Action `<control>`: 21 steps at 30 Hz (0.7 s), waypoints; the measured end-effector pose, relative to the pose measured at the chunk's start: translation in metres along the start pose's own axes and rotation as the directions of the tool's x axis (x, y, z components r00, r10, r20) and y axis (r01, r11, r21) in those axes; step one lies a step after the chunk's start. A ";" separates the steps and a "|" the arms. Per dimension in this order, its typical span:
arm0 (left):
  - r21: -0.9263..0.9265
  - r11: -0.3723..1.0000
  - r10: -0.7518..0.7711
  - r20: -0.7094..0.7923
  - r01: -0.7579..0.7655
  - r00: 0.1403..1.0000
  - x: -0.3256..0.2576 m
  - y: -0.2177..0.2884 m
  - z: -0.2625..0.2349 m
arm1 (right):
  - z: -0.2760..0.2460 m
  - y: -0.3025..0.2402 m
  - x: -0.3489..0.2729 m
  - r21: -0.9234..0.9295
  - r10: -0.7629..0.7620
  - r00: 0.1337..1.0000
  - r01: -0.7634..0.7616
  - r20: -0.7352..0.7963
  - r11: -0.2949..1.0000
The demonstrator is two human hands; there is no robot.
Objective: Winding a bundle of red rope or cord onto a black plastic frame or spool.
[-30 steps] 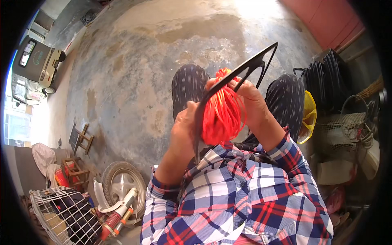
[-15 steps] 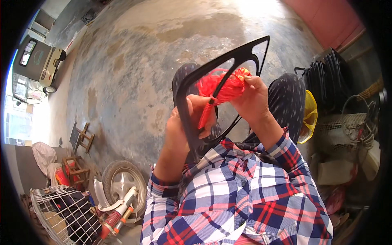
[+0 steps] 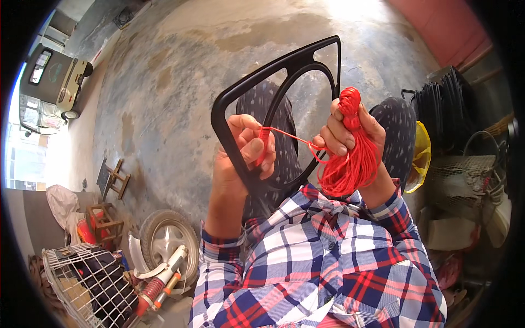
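Note:
A black frame, roughly triangular with a curved inner bar, is held up over my knees. Red cord is wound in tight turns around part of that inner bar. My left hand is closed on the wrapped bar, thumb and fingers pinching it. From the wrapping a single strand runs taut across to the right. It leads to a red cord bundle, knotted at the top with loops hanging below. My right hand grips this bundle to the right of the frame, fingers wrapped around its upper part.
At lower left are a wheel, a white wire basket and small wooden stools. A yellow bag lies beside my right knee. Black frames are stacked at right, near a wire cage. A vehicle stands far left.
My right hand has pulled the cord bundle out of the frame's opening to the right and turned it, so its loops hang down. The frame has shifted slightly left.

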State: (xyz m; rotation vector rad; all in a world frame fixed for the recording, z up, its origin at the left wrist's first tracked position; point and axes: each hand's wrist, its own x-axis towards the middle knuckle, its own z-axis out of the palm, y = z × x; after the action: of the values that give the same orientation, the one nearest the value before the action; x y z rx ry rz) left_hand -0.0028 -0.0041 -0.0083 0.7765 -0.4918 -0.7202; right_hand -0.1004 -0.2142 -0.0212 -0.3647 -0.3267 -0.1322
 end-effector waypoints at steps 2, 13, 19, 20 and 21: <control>-0.002 1.000 -0.005 -0.010 0.005 1.000 -0.001 0.000 -0.001 | -0.003 -0.003 0.000 -0.027 -0.009 1.000 0.009 -0.027 1.000; -0.032 1.000 -0.005 -0.124 0.001 0.992 -0.009 -0.003 -0.010 | 0.024 -0.004 0.007 -0.159 0.034 0.899 -0.115 -0.437 0.981; -0.017 0.998 -0.068 -0.145 0.066 0.987 -0.005 -0.003 -0.001 | 0.042 0.001 0.004 -0.497 0.106 0.967 -0.211 -0.232 0.842; -0.035 0.996 -0.080 -0.139 0.076 0.987 -0.004 -0.003 0.000 | 0.042 -0.001 0.005 -0.566 0.118 0.968 -0.227 -0.222 0.792; -0.052 0.995 -0.093 -0.133 0.086 0.987 -0.003 -0.004 0.001 | 0.041 -0.002 0.006 -0.632 0.131 0.968 -0.239 -0.214 0.737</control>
State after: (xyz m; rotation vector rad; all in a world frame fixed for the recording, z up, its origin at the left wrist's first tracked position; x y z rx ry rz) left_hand -0.0065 -0.0044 -0.0111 0.8021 -0.3183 -0.7543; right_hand -0.1075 -0.2009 0.0177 -1.0844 -0.0718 -0.0727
